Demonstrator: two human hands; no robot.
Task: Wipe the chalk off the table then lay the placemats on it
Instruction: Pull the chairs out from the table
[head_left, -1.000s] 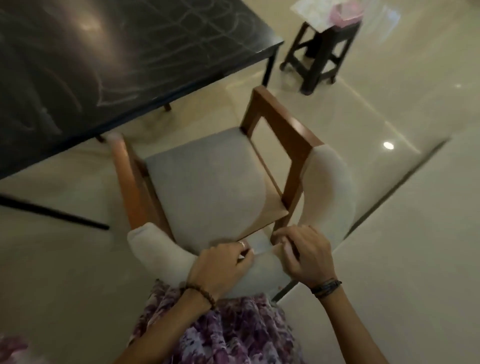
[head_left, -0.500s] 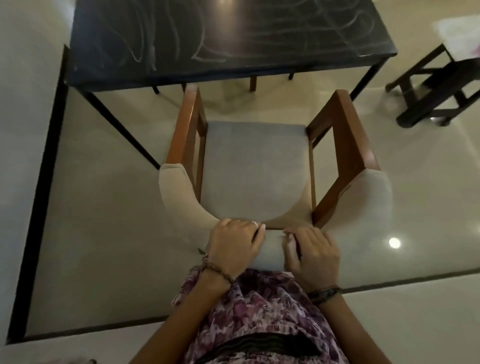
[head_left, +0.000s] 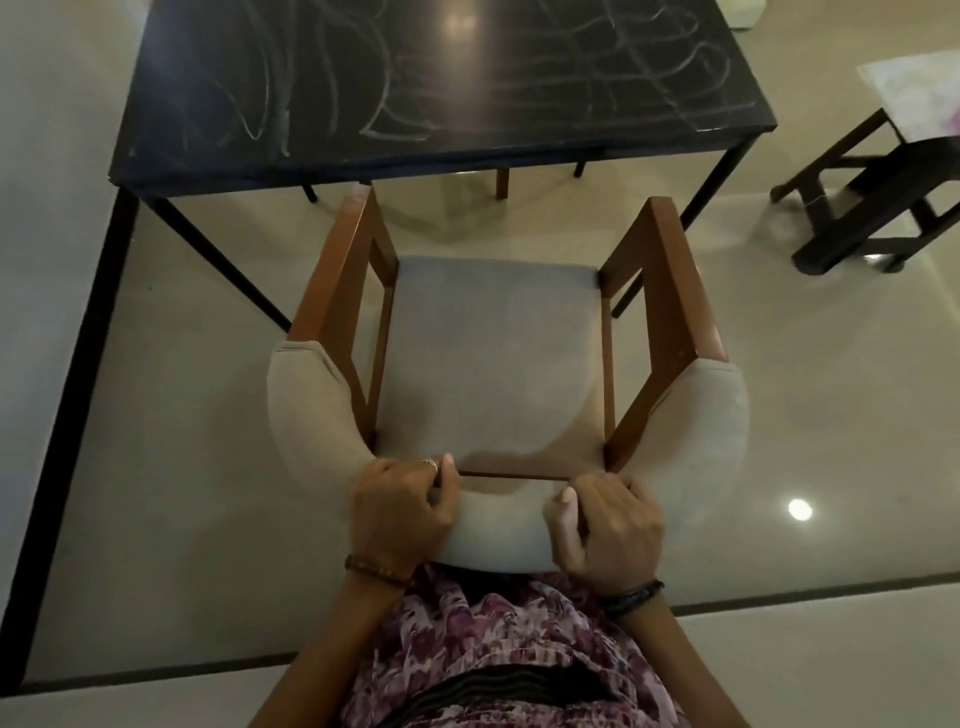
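Note:
The black table (head_left: 218, 104) fills the top of the view, its top covered in white chalk scribbles (head_left: 613, 73). In front of it stands a wooden armchair (head_left: 493, 353) with a grey seat and a curved beige padded backrest. My left hand (head_left: 400, 509) grips the backrest left of its middle, fingers curled over the top. My right hand (head_left: 608, 530) grips it just to the right, thumb on the near side. A light sheet with pink print (head_left: 919, 98), perhaps a placemat, lies on a stool at the far right.
A dark wooden stool (head_left: 872, 218) stands to the right of the table. The floor is glossy beige tile with a black inlaid border (head_left: 57, 415) along the left and near side. The table's thin black legs flank the chair's front.
The chair has swung from an angle to squarely facing the table and the view has turned with it. Both hands stayed on the backrest, now a little farther apart.

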